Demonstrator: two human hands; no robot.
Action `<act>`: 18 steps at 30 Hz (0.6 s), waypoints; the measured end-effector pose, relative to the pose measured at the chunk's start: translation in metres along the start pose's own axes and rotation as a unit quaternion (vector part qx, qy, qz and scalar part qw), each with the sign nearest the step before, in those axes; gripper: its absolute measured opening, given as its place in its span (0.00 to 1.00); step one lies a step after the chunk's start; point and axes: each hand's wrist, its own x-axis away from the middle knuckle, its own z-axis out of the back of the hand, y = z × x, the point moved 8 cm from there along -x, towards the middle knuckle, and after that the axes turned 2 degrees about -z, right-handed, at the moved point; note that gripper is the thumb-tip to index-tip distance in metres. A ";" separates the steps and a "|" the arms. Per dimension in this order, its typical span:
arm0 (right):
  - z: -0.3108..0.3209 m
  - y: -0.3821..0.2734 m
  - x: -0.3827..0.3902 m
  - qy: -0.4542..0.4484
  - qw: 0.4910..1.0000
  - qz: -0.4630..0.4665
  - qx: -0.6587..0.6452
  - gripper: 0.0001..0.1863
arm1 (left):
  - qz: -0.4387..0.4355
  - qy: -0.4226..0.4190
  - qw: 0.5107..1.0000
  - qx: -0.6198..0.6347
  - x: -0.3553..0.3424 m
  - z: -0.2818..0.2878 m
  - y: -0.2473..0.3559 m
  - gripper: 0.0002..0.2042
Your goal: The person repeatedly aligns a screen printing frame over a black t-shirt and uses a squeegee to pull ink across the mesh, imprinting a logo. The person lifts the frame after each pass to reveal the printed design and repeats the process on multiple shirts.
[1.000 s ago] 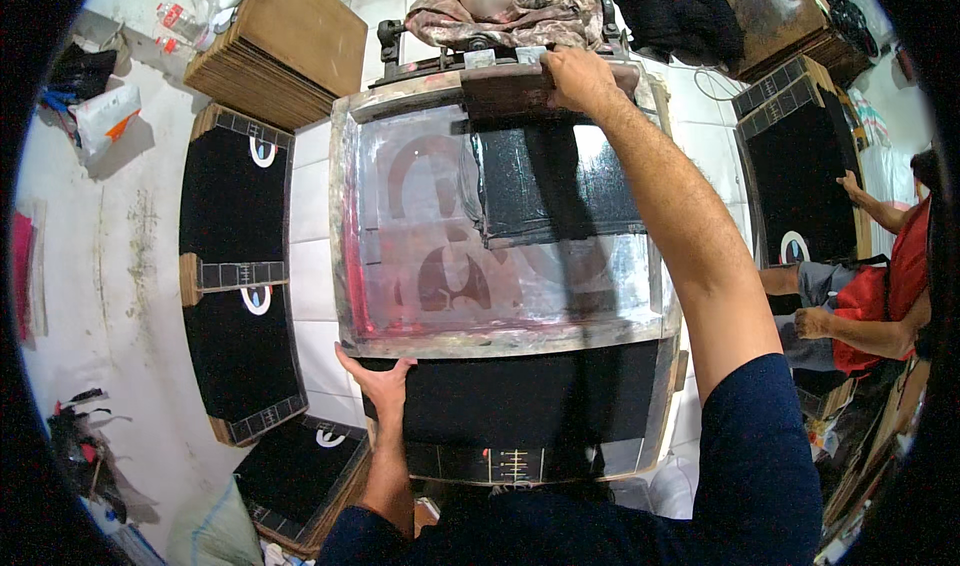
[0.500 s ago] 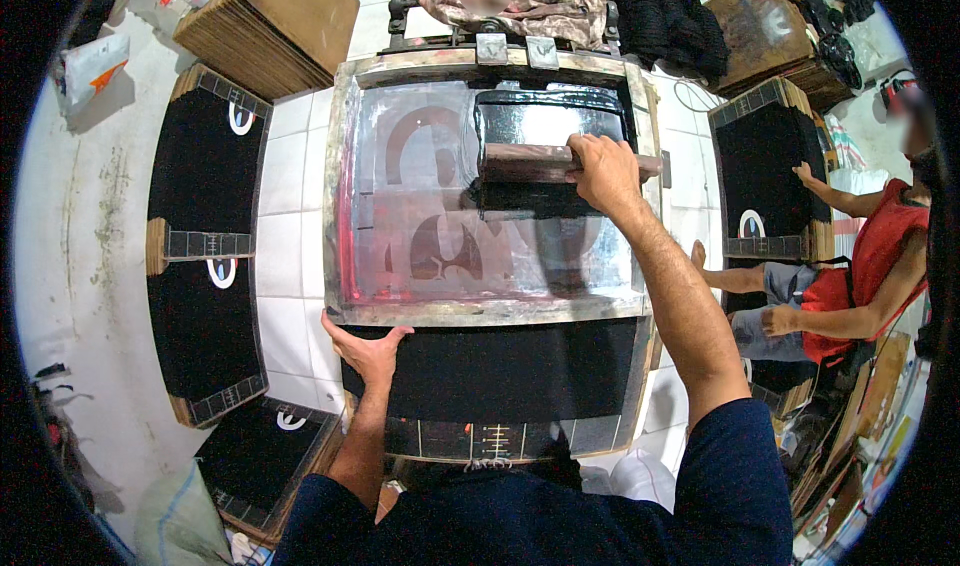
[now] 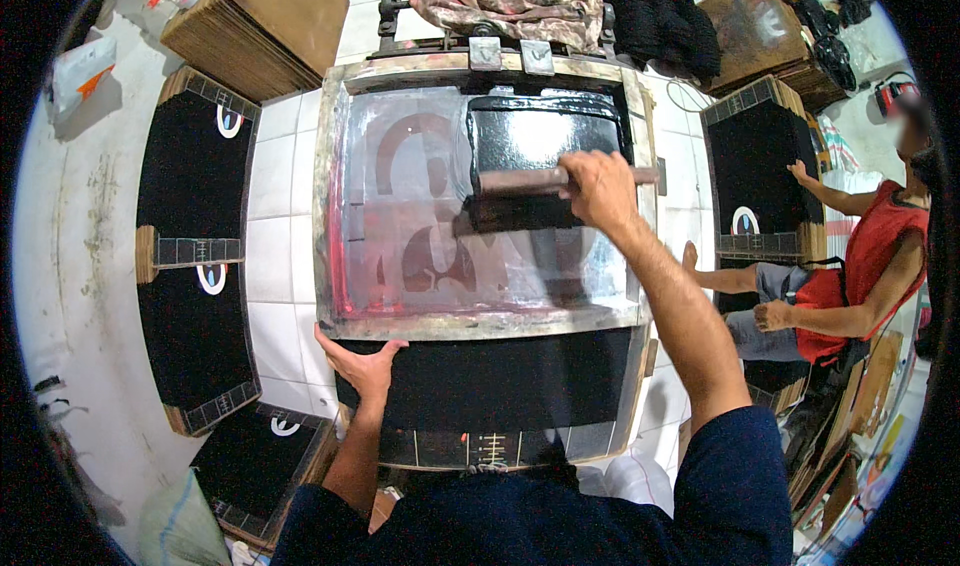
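My right hand [image 3: 600,188] is wrapped round the wooden handle of a squeegee [image 3: 515,182], which lies crosswise on the mesh of a framed printing screen [image 3: 400,206]. Beyond the squeegee spreads a glossy patch of black ink [image 3: 545,134] at the far right of the mesh. My left hand [image 3: 362,368] rests at the frame's near left corner, thumb and fingers spread apart along its edge. Under the screen and nearer to me lies black fabric [image 3: 490,381] on a board. Large curved shapes show in the mesh at its left.
Two hinge clamps [image 3: 485,54] hold the frame's far edge, with a crumpled stained cloth [image 3: 510,6] behind. Boards with black fabric [image 3: 195,191] stand in stacks on the left and right. A co-worker in a red top [image 3: 870,266] is at the right.
The squeegee in my right hand has come toward me, leaving more glossy black ink behind it. My left hand keeps its place at the frame corner; the view has shifted slightly.
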 end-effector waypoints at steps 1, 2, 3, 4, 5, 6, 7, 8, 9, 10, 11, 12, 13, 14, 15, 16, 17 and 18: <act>0.002 0.009 -0.020 0.014 1.000 0.009 0.002 0.16 | -0.001 -0.001 1.000 0.001 0.000 0.000 0.001 0.79; -0.006 0.022 -0.047 -0.030 0.999 -0.004 0.015 0.17 | -0.002 -0.003 1.000 0.000 0.000 0.001 0.002 0.79; 0.000 0.030 -0.070 0.003 1.000 0.006 -0.002 0.16 | -0.007 0.000 1.000 0.001 0.000 0.001 0.003 0.79; 0.002 0.039 -0.094 0.018 1.000 0.013 0.003 0.18 | -0.004 -0.003 1.000 -0.001 0.000 0.002 0.004 0.79; 0.001 0.051 -0.116 0.010 1.000 -0.018 0.002 0.19 | 0.007 -0.006 1.000 0.005 0.000 0.001 0.002 0.79; -0.005 0.060 -0.137 -0.023 0.999 -0.031 0.016 0.21 | 0.007 -0.003 1.000 0.007 0.001 0.002 0.003 0.78; -0.005 0.063 -0.149 -0.018 0.999 -0.026 0.003 0.21 | 0.000 0.000 1.000 0.004 0.001 0.002 0.004 0.78; -0.004 0.063 -0.150 0.001 1.000 -0.030 0.007 0.21 | 0.004 0.000 1.000 0.005 0.000 0.002 0.003 0.78; -0.003 0.063 -0.147 0.017 0.999 -0.038 0.018 0.21 | 0.002 0.001 1.000 0.005 0.000 0.002 0.003 0.78; -0.004 0.059 -0.136 0.029 0.999 -0.045 0.007 0.20 | -0.006 0.008 1.000 0.008 0.000 0.002 0.004 0.78; -0.007 0.056 -0.118 0.026 0.997 -0.072 0.010 0.19 | -0.007 0.006 1.000 0.007 0.000 0.001 0.004 0.78; -0.002 0.040 -0.097 0.073 0.997 -0.027 0.025 0.19 | -0.011 0.009 1.000 0.007 0.001 0.001 0.003 0.78; -0.009 0.032 -0.080 0.045 0.997 -0.040 0.046 0.19 | -0.029 0.018 0.999 0.003 0.001 0.002 0.005 0.79; -0.007 0.026 -0.066 0.045 0.998 -0.027 0.025 0.20 | -0.021 0.014 1.000 0.007 0.001 0.002 0.003 0.78; -0.011 0.025 -0.060 0.003 0.999 -0.033 0.006 0.20 | -0.026 0.016 1.000 0.005 0.002 0.002 0.003 0.78; -0.002 0.025 -0.063 0.034 0.999 -0.022 0.006 0.20 | -0.031 0.017 0.999 0.002 0.002 0.002 0.004 0.78; 0.000 0.027 -0.066 0.035 0.999 -0.024 0.004 0.20 | -0.039 0.015 0.999 -0.001 0.002 0.002 0.004 0.78; -0.006 0.040 -0.082 -0.025 0.998 -0.056 0.022 0.18 | -0.036 0.013 0.999 0.005 0.002 0.001 0.003 0.78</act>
